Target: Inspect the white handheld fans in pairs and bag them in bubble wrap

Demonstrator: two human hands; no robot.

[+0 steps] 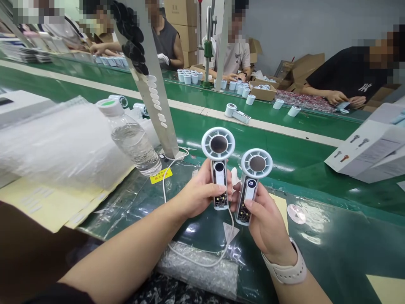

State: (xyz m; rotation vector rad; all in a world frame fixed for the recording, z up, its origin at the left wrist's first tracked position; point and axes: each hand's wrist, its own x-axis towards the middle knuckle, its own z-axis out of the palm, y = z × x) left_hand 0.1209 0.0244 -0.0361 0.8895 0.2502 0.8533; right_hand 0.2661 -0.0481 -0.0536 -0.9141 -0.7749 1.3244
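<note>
My left hand [202, 190] is closed around the handle of a light-blue handheld fan [219, 143], thumb on its front. The fan's round display is dark, its circuit board shows, and a white cable [230, 223] runs to its base. In my right hand [265, 211] is a second handheld fan [257, 164] of the same kind, held by its open-fronted handle with the thumb on the front. Its display is lit and reads 20. Both fans are upright side by side above the bench, heads facing me.
A water bottle [134, 141] leans at left beside plastic bags [63, 139] on yellow sheets. A metal post [152, 84] rises behind it. Another fan [237, 113] lies on the green conveyor [190, 126]. White boxes [363, 147] stand right. Several co-workers sit across the line.
</note>
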